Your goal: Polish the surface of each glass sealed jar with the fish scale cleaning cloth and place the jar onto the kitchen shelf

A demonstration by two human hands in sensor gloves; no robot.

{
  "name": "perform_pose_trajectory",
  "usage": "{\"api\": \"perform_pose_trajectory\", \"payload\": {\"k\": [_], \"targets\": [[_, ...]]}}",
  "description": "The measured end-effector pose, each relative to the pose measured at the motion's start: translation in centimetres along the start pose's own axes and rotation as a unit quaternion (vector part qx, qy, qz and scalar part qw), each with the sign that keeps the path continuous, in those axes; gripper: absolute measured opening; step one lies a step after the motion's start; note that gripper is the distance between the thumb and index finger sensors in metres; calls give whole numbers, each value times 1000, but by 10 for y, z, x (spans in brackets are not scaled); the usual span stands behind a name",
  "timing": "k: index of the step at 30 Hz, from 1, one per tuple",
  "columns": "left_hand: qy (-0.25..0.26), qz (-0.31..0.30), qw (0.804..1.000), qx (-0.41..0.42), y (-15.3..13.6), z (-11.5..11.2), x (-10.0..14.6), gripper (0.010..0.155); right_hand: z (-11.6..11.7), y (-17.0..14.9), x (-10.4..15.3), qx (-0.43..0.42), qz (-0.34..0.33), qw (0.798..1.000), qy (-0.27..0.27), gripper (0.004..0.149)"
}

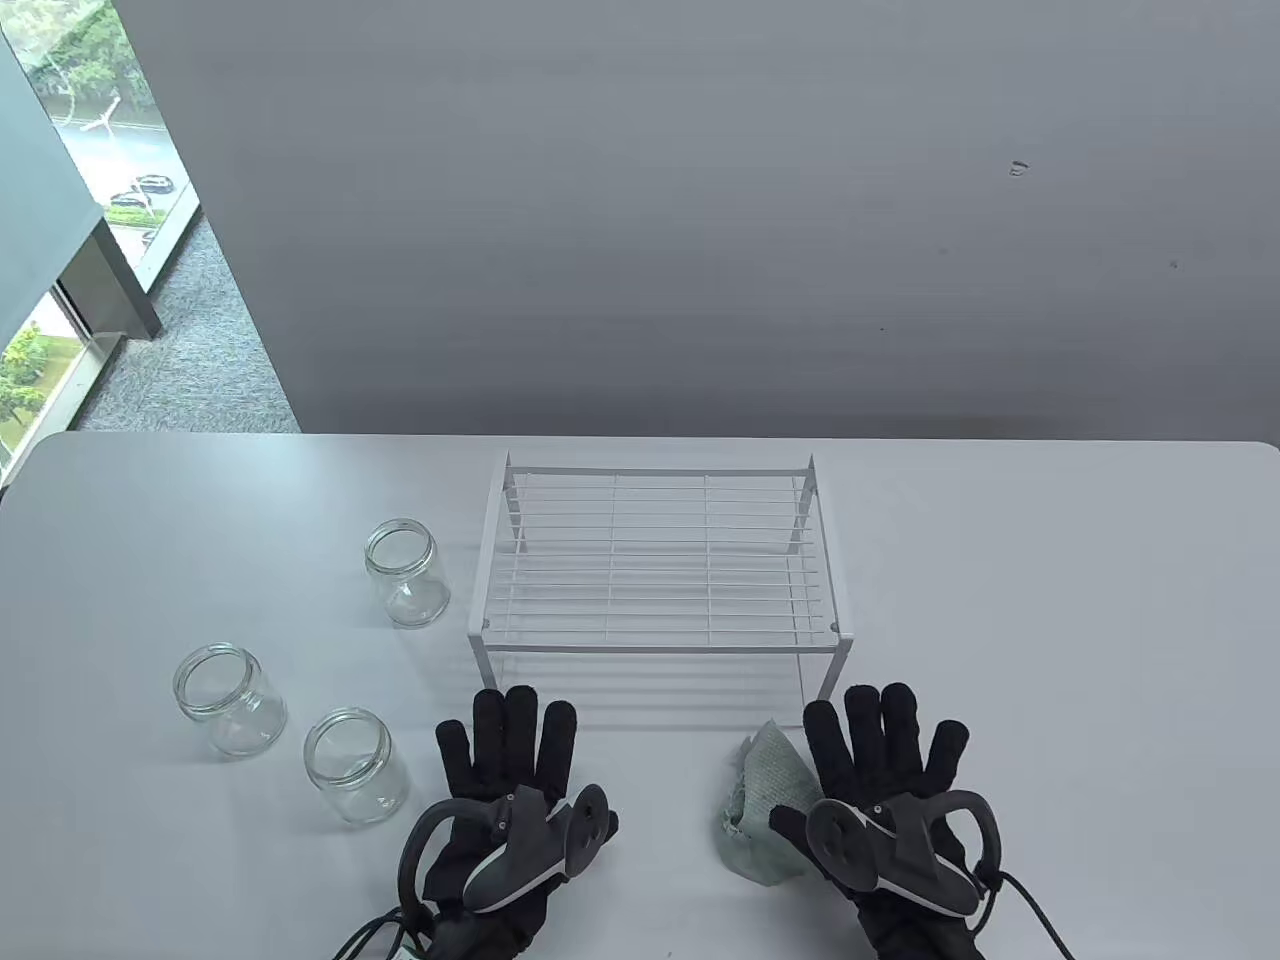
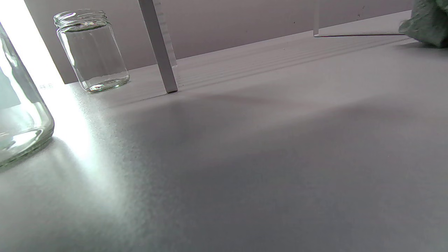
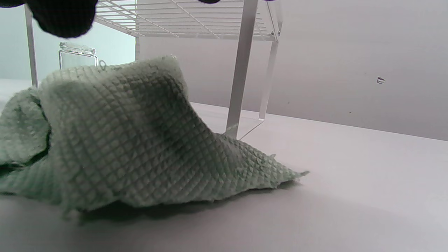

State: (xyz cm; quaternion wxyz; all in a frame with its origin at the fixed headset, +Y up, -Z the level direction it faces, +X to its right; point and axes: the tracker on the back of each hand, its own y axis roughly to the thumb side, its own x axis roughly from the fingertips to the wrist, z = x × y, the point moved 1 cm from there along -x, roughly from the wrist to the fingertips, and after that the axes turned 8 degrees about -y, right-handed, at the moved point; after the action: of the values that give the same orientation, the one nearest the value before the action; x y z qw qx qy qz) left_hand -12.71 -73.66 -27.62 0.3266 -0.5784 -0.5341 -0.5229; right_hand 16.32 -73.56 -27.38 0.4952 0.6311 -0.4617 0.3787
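Observation:
Three clear lidless glass jars stand on the table's left: one far (image 1: 406, 572) (image 2: 91, 50), one at the left (image 1: 229, 698), one near (image 1: 355, 765) (image 2: 17, 115). The white wire kitchen shelf (image 1: 660, 555) (image 3: 196, 17) stands in the middle with nothing on it. A crumpled pale green cleaning cloth (image 1: 765, 800) (image 3: 122, 136) (image 2: 425, 21) lies in front of the shelf's right leg. My left hand (image 1: 505, 750) lies flat with straight fingers, right of the near jar. My right hand (image 1: 885, 750) lies flat too, its thumb side over the cloth's right edge.
The white table (image 1: 1050, 600) reaches to a grey wall behind. A window and carpeted floor show at the far left. Cables trail from both gloves at the bottom edge.

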Motion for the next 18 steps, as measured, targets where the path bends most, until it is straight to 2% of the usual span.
{"api": "perform_pose_trajectory", "payload": {"k": [18], "targets": [[-3, 6, 1000, -1, -1, -1, -3, 107, -2, -3, -1, -30, 5, 1000, 4, 98]]}}
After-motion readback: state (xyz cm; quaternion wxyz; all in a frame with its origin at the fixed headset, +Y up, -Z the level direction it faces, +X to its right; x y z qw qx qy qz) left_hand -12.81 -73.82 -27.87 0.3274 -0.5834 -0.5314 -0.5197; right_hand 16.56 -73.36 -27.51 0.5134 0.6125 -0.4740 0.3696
